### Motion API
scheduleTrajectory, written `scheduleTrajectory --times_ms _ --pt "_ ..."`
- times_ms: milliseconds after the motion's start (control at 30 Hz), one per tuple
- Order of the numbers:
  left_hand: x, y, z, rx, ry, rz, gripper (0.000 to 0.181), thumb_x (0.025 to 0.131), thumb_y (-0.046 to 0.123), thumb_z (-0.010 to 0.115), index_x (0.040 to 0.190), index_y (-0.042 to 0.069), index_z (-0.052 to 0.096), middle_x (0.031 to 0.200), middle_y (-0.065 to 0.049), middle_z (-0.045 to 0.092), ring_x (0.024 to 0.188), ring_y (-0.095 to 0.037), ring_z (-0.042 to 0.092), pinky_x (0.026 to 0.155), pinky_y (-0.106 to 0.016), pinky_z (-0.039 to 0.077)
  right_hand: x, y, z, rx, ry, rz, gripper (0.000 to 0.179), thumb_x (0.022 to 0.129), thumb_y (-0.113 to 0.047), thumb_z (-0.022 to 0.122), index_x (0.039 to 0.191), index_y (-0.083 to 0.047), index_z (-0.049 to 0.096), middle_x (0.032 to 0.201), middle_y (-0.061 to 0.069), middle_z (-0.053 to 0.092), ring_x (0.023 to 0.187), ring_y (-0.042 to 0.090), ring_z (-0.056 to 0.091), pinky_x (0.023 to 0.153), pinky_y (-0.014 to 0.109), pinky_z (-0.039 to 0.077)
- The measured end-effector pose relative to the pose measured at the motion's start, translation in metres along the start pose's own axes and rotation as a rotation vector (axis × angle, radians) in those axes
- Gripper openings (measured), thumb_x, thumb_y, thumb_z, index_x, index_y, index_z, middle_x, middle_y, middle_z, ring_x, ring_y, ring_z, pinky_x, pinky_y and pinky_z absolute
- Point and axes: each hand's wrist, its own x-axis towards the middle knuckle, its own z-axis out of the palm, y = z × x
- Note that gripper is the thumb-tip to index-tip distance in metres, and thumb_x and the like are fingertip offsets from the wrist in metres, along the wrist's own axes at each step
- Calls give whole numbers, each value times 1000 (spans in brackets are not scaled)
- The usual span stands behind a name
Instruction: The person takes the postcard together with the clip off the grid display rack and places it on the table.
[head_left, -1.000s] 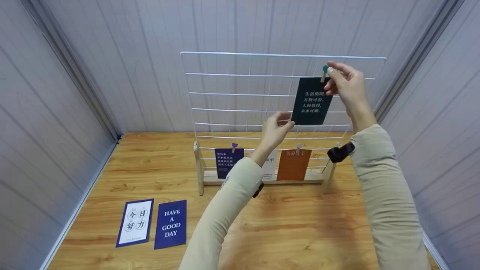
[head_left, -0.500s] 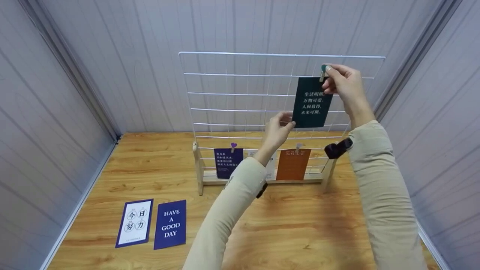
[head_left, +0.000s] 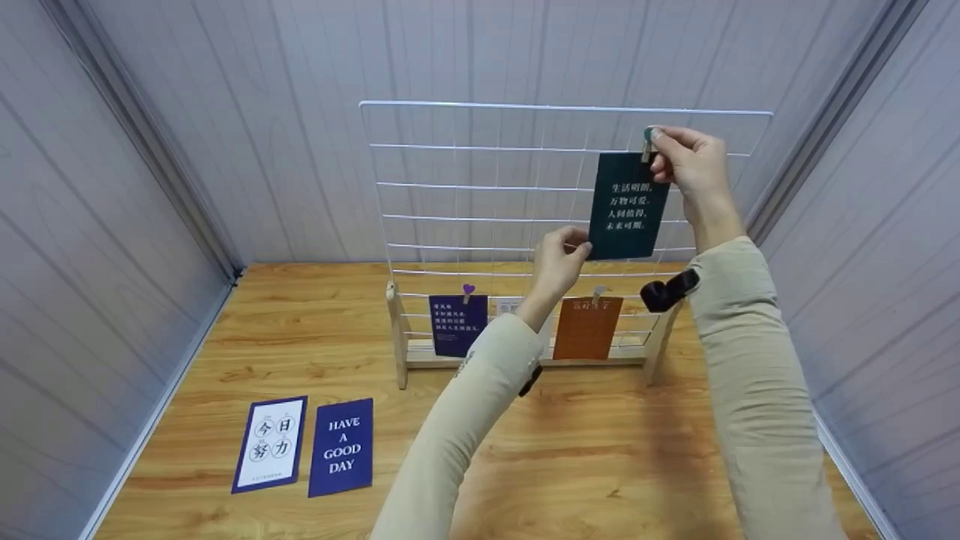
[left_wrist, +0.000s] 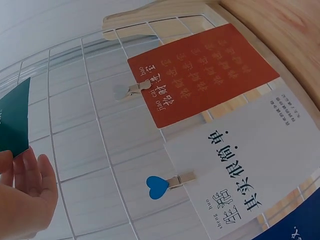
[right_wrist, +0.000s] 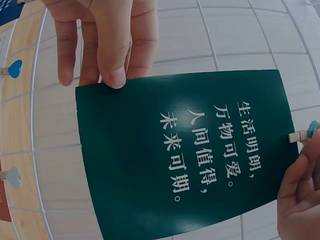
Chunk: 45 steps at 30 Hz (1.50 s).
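Observation:
A dark green card [head_left: 626, 206] with white Chinese lettering is held up at the right part of the white wire grid [head_left: 480, 186]. My left hand [head_left: 559, 262] pinches its lower left edge between thumb and fingers; the right wrist view shows the thumb on the card's front. At the card's top edge sits a small wooden clothespin [right_wrist: 300, 135] with a green head. My right hand [head_left: 696, 166] pinches that clothespin by its green end, with the other fingers curled beside the card.
Clipped low on the grid hang an orange card [head_left: 587, 328], a white card [left_wrist: 240, 165] and a dark blue card [head_left: 456, 326]. Wooden feet [head_left: 397, 337] support the grid. Two more cards lie on the wooden table: a white one with blue border [head_left: 270, 444] and a blue one [head_left: 341, 448].
The card's lower edge has dropped slightly and shifted a little right, and my left hand has moved with it. My right hand keeps its pinch on the clothespin.

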Motion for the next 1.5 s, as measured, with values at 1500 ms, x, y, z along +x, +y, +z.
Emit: scheduleTrajectory --times_ms 1500 --pt "-19 -9 -21 -2 -21 37 12 85 3 56 94 3 63 87 -3 60 76 -10 54 66 -17 44 -17 2 -1 117 20 -134 12 78 -4 66 88 4 65 56 7 52 39 9 42 36 15 36"
